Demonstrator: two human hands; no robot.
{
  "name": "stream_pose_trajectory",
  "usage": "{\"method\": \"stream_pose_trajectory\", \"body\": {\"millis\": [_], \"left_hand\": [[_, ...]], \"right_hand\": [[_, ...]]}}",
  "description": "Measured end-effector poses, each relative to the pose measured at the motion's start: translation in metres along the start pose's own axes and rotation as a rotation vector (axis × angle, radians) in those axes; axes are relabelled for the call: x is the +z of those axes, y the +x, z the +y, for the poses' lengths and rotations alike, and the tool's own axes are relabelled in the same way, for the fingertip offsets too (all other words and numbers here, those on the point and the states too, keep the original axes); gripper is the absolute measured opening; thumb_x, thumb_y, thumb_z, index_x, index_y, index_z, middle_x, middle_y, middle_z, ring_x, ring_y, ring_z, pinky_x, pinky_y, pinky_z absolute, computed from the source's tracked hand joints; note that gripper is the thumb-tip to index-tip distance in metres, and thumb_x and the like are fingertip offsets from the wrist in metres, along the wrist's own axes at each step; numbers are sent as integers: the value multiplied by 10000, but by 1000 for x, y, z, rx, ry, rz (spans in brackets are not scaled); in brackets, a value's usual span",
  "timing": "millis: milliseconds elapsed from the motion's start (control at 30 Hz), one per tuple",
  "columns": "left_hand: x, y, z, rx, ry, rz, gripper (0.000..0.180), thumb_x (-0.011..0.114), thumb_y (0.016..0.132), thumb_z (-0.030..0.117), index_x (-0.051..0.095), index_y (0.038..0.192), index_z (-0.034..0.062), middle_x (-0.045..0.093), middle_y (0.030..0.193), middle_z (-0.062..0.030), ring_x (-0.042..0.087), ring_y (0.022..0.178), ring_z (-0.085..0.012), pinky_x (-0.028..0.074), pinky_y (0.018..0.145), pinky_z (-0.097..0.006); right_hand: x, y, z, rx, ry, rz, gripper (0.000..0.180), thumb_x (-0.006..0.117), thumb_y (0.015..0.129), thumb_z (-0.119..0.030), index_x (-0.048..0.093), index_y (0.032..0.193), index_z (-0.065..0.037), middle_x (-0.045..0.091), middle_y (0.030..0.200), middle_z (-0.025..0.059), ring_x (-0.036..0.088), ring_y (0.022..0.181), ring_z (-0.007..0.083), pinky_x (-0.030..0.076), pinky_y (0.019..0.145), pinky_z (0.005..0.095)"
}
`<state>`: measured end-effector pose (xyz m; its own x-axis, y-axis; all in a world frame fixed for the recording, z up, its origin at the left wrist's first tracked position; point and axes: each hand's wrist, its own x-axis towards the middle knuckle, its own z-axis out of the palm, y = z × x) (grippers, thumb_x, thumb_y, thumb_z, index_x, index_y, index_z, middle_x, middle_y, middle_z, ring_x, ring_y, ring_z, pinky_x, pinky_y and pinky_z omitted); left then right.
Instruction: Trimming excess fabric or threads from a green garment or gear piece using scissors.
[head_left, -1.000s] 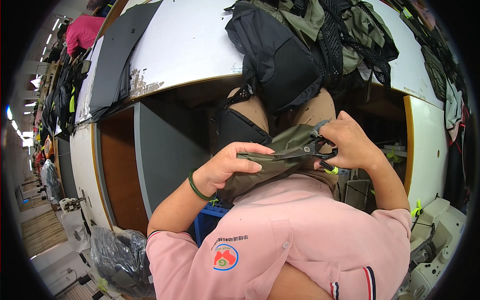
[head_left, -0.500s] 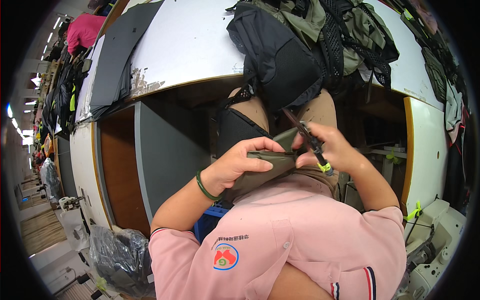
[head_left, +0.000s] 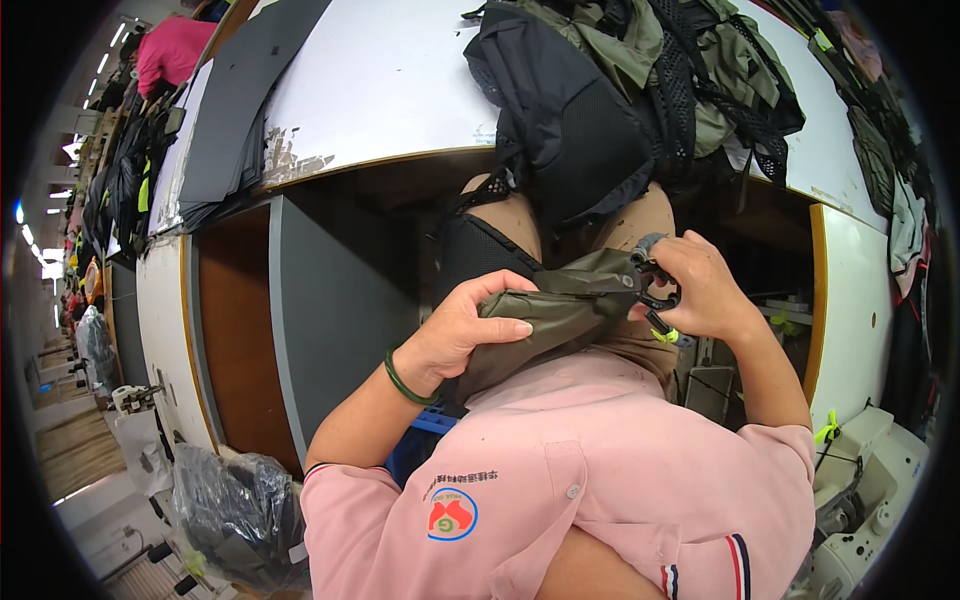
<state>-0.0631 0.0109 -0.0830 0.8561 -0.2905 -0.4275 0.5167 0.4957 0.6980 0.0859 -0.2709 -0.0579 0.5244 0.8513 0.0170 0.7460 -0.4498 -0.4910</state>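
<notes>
A folded piece of olive-green fabric (head_left: pixel 560 307) stretches across my lap, with a seam along its upper edge. My left hand (head_left: pixel 462 325) is closed on its left end, thumb on the near side and fingers behind. At the fabric's right end is my right hand (head_left: pixel 700 285), its fingers curled around black-handled scissors (head_left: pixel 668 302) with a yellow-green tie on them. The scissor blades are mostly hidden by the hand and fabric. I cannot tell whether the right fingers also pinch the cloth. A green bangle (head_left: pixel 398 378) circles my left wrist.
Black and olive backpacks (head_left: pixel 590 110) hang over the front edge of the white table (head_left: pixel 390 80). Dark grey sheets (head_left: pixel 235 100) are stacked at left. Plastic-wrapped goods (head_left: pixel 235 515) lie lower left; a sewing machine (head_left: pixel 870 490) stands lower right. A person in pink (head_left: pixel 172 50) is far left.
My right hand has moved slightly right and turned, so the scissors' handle loops now show. The fabric's right end has spread out toward that hand. My left hand has shifted slightly left.
</notes>
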Motion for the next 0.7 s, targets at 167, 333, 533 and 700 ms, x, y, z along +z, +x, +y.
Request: {"method": "stream_pose_trajectory", "body": {"millis": [167, 333, 533, 700], "left_hand": [[3, 2, 0, -2, -3, 2, 339, 733, 814, -20, 619, 1128, 40, 669, 1043, -17, 617, 952, -78, 500, 878, -230], [5, 2, -1, -3, -8, -25, 339, 733, 813, -15, 614, 1125, 41, 669, 1046, -21, 618, 956, -87, 497, 884, -239], [5, -1, -3, -4, -20, -28, 338, 730, 808, -21, 613, 1119, 41, 670, 1046, -25, 620, 961, -92, 496, 888, -240], [6, 1, -4, -1, -50, -22, 343, 730, 805, -27, 599, 1114, 45, 670, 1034, -28, 624, 946, -92, 504, 871, -242]], "right_hand": [[-4, -11, 2, 24, -3, -30, 490, 864, 620, -418, 531, 760, -87, 530, 676, 34, 524, 664, 247, 359, 696, 339], [1, -11, 5, -5, -1, -35, 498, 873, 602, -421, 538, 763, -90, 526, 670, 30, 535, 674, 241, 355, 698, 339], [10, -9, 11, -19, 42, -62, 482, 876, 605, -406, 535, 732, -90, 543, 656, 26, 545, 666, 241, 367, 701, 340], [16, -12, 12, -9, 59, -38, 456, 885, 610, -367, 540, 711, -86, 549, 637, 35, 534, 644, 253, 372, 672, 354]]}}
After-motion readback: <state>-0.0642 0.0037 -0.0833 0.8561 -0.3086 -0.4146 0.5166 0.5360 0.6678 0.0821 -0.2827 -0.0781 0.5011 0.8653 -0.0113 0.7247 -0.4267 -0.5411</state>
